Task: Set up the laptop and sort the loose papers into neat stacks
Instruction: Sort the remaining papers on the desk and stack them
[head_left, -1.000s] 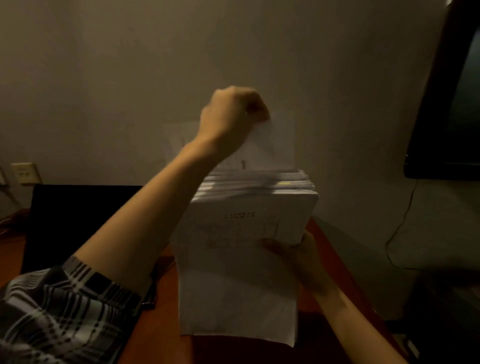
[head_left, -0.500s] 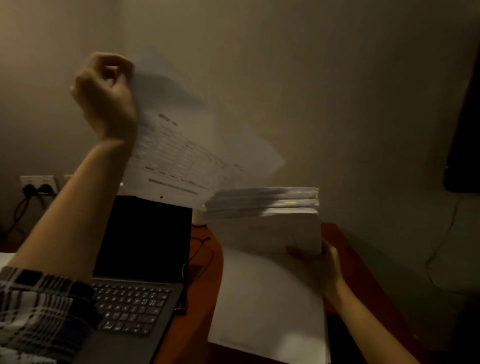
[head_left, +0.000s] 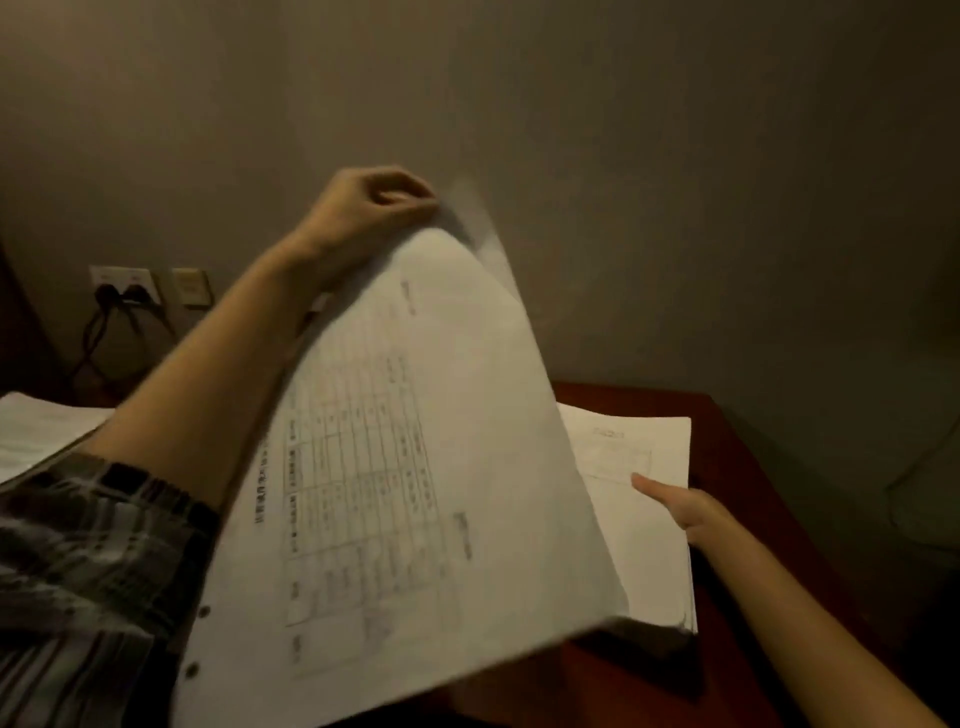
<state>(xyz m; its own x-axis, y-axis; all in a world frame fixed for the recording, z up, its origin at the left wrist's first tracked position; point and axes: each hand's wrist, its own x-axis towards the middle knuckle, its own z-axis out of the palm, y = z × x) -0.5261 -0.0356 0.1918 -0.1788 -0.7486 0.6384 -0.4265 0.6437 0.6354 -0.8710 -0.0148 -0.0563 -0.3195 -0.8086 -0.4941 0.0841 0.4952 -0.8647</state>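
My left hand (head_left: 374, 208) is raised in front of the wall and pinches the top corner of a printed sheet (head_left: 415, 493) with a table on it. The sheet hangs down and covers the middle of the view. My right hand (head_left: 680, 504) holds the right edge of a thick paper stack (head_left: 639, 499), thumb on top, low over the red-brown desk (head_left: 737, 447). Another white paper pile (head_left: 36, 431) lies at the far left. The laptop is hidden behind my arm and the sheet.
Wall sockets (head_left: 124, 283) with a black plug and cable sit on the wall at the left. The desk's right edge drops off to a dim floor area. A plaid sleeve covers my left upper arm.
My left hand has swung from the upper left toward the centre with a sheet. The stack in my right hand has dropped from upright to nearly flat over the desk. The laptop is now covered.
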